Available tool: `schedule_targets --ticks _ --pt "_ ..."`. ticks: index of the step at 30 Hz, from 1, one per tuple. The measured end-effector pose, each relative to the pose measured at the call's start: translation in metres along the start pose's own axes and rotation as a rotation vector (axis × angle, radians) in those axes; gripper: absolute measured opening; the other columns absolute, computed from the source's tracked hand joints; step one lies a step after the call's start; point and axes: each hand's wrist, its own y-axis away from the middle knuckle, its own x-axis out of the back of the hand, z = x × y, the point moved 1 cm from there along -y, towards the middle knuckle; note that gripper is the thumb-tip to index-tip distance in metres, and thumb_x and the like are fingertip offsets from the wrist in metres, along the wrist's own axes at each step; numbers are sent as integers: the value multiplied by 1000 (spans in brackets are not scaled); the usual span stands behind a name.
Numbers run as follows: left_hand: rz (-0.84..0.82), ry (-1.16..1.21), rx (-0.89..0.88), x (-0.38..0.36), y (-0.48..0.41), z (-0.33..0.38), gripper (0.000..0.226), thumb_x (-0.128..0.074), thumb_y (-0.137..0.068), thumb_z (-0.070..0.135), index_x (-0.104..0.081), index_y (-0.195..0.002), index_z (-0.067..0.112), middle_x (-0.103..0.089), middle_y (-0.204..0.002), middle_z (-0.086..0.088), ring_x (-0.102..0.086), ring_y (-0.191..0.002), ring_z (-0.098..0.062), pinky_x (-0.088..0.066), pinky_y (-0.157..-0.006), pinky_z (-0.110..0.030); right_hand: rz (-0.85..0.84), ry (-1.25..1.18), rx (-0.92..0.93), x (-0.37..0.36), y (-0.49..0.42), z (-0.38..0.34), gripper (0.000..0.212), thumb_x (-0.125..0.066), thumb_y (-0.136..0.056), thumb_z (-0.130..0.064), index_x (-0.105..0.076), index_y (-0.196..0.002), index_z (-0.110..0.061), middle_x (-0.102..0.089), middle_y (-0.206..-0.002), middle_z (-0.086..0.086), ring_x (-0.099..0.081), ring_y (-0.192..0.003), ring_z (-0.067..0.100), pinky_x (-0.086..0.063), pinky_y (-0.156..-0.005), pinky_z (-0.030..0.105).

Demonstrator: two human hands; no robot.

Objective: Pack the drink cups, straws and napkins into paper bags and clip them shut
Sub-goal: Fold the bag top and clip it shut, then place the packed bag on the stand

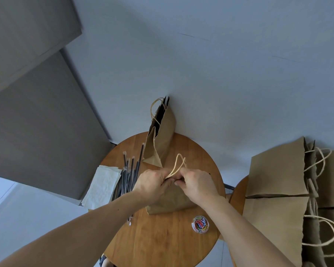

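Round wooden table point(162, 237) stands against a pale wall, with grey cabinet fronts point(37, 112) far off to the left of the grip. Well left of the hands lies a stack of white napkins point(102, 184), and between it and the grip a loose bundle of black straws point(128, 176), both within easy reach, probably stock for further bags. The left hand point(152, 185) and the right hand point(197, 185) meet at the mouth of a paper bag point(170, 203), fingers curled and pinching its top edge together, with the twine handles point(178, 164) looping up from between them. This looks like pressing the opening flat so a clip can bite. No clip shows in either hand, and the bag's contents are hidden. Just behind the grip a second bag point(162, 135) stands upright and open against the wall. Below and slightly right of the grip sits a clear tub of coloured paper clips point(200, 224), unobstructed, though one hand would have to let go to fetch one. Well right, flat empty bags point(278, 170) lie stacked on a neighbouring surface.
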Motion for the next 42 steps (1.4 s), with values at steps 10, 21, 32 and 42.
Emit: schedule_targets --ticks 10,21,32,42 --pt "-88 -17 67 12 -2 7 12 -60 -94 36 -70 -96 30 -69 -79 9 -63 -75 -9 -48 -68 -24 129 -129 132 7 16 -1 17 -65 -93 -31 -72 -105 -22 -73 -99 -8 -68 -84 11 -56 -71 29" --pt "-202 128 295 25 26 -40 55 -76 -72 31 -59 -124 38 -61 -108 28 -61 -96 5 -49 -76 -10 -14 -305 -293 7 46 67 64 -69 -88 -35 -35 -143 -40 -38 -134 -28 -53 -98 -1 -53 -88 22" --pt "66 441 558 20 54 -45 18 -66 -90 15 -74 -95 31 -73 -81 6 -63 -69 -3 -47 -56 -10 53 -466 -453 -8 41 53 6 -62 -95 -27 -65 -98 -22 -69 -74 -10 -63 -69 -8 -45 -51 7" --pt "302 616 295 119 96 -9 11 -63 -96 22 -73 -93 27 -66 -69 20 -56 -60 3 -45 -60 -11 456 -547 -294 68 36 -39 10 -57 -97 -34 -60 -90 -28 -61 -58 -1 -59 -61 5 -43 -60 24"
